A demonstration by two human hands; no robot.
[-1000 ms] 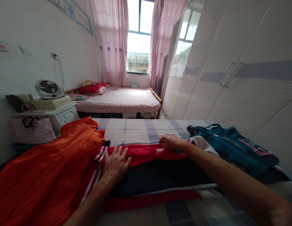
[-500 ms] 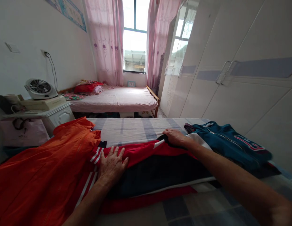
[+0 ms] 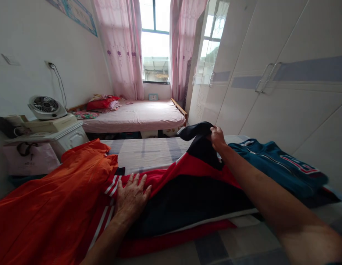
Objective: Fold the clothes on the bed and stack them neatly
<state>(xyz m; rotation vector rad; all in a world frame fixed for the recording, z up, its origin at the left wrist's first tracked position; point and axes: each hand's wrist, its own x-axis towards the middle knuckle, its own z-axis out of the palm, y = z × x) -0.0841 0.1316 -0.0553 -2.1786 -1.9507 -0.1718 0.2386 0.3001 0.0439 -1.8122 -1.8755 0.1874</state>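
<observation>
A red and dark-coloured sports garment (image 3: 198, 198) with white stripes lies spread over the bed in front of me. My left hand (image 3: 134, 193) rests flat on its red part beside the stripes, fingers spread. With my right hand (image 3: 217, 137) I pinch a black part of the garment, raised above the bed so the cloth rises in a peak and a black end flops over to the left. Left of it, touching the striped part, is an orange garment (image 3: 49, 206). A teal zip jacket (image 3: 278, 165) lies folded beyond my right forearm.
Checked bedding (image 3: 149, 151) covers the bed under the clothes. A second bed with a pink sheet (image 3: 151, 114) stands by the window. At the left, a fan (image 3: 46, 107) sits on a white cabinet (image 3: 70, 138), with a paper bag (image 3: 31, 158) before it. White wardrobes (image 3: 270, 106) line the right.
My right hand has moved up and slightly right, lifting the black part of the garment off the bed. My left hand has stayed flat in place.
</observation>
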